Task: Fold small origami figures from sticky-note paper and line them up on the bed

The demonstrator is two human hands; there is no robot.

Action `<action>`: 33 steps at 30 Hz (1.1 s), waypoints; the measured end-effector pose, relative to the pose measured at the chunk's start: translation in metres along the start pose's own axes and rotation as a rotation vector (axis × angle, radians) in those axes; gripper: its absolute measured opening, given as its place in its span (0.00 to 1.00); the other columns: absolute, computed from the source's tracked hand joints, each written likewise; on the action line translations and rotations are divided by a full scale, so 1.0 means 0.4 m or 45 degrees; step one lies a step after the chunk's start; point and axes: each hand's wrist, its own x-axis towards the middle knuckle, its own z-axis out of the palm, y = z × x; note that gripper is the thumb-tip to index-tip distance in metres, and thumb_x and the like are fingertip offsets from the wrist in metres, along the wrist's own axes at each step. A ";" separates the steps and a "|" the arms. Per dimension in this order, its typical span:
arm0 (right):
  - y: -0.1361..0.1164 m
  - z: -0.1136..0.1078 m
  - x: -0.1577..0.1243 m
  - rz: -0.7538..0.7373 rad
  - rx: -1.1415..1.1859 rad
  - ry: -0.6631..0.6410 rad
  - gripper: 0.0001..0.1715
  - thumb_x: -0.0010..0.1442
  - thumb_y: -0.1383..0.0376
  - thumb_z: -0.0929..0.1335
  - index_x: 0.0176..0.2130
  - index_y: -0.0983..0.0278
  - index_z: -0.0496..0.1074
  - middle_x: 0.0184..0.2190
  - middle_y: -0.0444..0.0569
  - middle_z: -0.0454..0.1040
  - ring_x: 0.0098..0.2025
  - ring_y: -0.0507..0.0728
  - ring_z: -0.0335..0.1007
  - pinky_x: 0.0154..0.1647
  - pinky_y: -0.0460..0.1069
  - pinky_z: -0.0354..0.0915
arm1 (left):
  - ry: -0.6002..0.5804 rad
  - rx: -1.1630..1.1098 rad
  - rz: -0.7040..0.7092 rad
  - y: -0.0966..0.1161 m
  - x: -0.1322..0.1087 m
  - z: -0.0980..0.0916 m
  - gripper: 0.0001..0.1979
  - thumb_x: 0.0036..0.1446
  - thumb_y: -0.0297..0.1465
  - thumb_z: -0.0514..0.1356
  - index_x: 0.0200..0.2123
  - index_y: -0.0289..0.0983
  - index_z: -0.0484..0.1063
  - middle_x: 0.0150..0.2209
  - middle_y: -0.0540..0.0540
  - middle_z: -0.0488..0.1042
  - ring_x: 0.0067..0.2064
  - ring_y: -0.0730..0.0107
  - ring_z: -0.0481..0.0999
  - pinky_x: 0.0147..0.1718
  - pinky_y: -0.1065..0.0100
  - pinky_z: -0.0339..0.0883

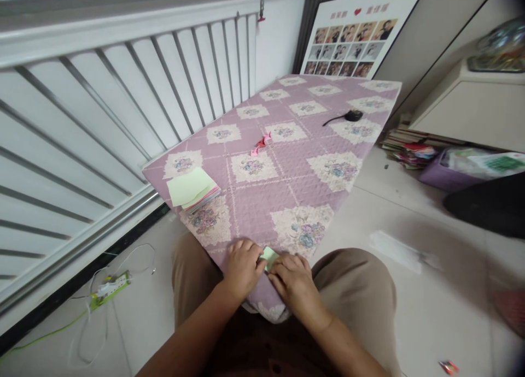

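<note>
A small piece of light green paper [269, 258] lies between my hands near the close corner of the table. My left hand [243, 265] has its fingers closed on the paper's left edge. From the other side, my right hand [293, 277] presses its bent fingers on the right part of the same paper, covering some of it. Farther up on the left sits a stack of coloured paper [197, 187], with pale green sheets on top, a little askew. Several small folded paper pieces [261, 144], pink and red, lie in a row toward the table's middle.
A purple flowered cloth covers the table [283, 186]. A black object with a short cord [353, 115] lies at its far right. Along the left runs a white radiator [123, 87]. On the floor are a power strip [110, 290] with cables and a purple bin [445, 171].
</note>
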 end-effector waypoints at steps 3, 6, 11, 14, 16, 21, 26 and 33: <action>0.019 0.003 0.023 0.047 0.006 0.085 0.08 0.59 0.64 0.65 0.40 0.60 0.73 0.37 0.49 0.73 0.42 0.58 0.66 0.47 0.55 0.58 | 0.010 0.010 -0.043 0.009 0.006 0.005 0.07 0.57 0.35 0.60 0.39 0.41 0.70 0.39 0.47 0.71 0.46 0.59 0.66 0.45 0.58 0.58; 0.046 -0.001 0.045 0.053 0.012 0.115 0.18 0.58 0.63 0.66 0.49 0.60 0.70 0.44 0.51 0.73 0.47 0.61 0.65 0.47 0.56 0.57 | -0.021 -0.005 -0.065 0.004 -0.002 0.005 0.08 0.57 0.36 0.60 0.40 0.42 0.70 0.40 0.47 0.70 0.46 0.59 0.65 0.45 0.57 0.57; 0.074 -0.017 0.075 -0.042 0.113 -0.018 0.14 0.57 0.64 0.68 0.45 0.57 0.73 0.47 0.49 0.71 0.51 0.60 0.64 0.52 0.58 0.53 | -0.017 -0.057 -0.107 -0.001 -0.008 0.007 0.08 0.56 0.36 0.61 0.39 0.43 0.71 0.41 0.47 0.70 0.46 0.59 0.65 0.45 0.57 0.56; 0.081 -0.022 0.083 -0.069 0.179 -0.054 0.12 0.57 0.64 0.68 0.43 0.56 0.73 0.47 0.48 0.71 0.52 0.60 0.63 0.55 0.59 0.51 | -0.002 -0.102 -0.113 -0.001 -0.009 0.009 0.08 0.55 0.36 0.62 0.40 0.44 0.71 0.41 0.49 0.70 0.45 0.60 0.65 0.46 0.57 0.56; 0.084 -0.023 0.086 -0.067 0.195 -0.063 0.08 0.56 0.64 0.69 0.39 0.57 0.72 0.47 0.48 0.71 0.53 0.60 0.62 0.56 0.60 0.50 | 0.011 -0.117 -0.113 -0.001 -0.010 0.009 0.09 0.54 0.35 0.62 0.41 0.44 0.70 0.41 0.50 0.71 0.46 0.61 0.65 0.46 0.57 0.55; 0.093 -0.021 0.091 -0.101 0.198 -0.080 0.04 0.57 0.65 0.68 0.30 0.61 0.69 0.47 0.48 0.71 0.53 0.59 0.62 0.55 0.59 0.50 | 0.025 -0.120 -0.113 -0.003 -0.012 0.011 0.07 0.53 0.35 0.63 0.37 0.43 0.71 0.41 0.50 0.71 0.46 0.61 0.65 0.46 0.58 0.54; 0.107 -0.018 0.095 -0.152 0.245 -0.094 0.03 0.56 0.67 0.69 0.31 0.60 0.70 0.47 0.47 0.71 0.53 0.59 0.62 0.53 0.57 0.50 | 0.011 -0.132 -0.086 -0.005 -0.010 0.006 0.03 0.55 0.33 0.63 0.33 0.42 0.72 0.38 0.51 0.72 0.44 0.64 0.66 0.44 0.60 0.53; 0.106 -0.020 0.105 -0.226 0.154 -0.094 0.04 0.55 0.67 0.70 0.30 0.60 0.71 0.45 0.47 0.71 0.50 0.59 0.61 0.51 0.56 0.50 | -0.029 -0.109 -0.015 -0.013 -0.005 0.004 0.03 0.58 0.32 0.60 0.31 0.41 0.70 0.35 0.52 0.72 0.42 0.66 0.66 0.43 0.61 0.51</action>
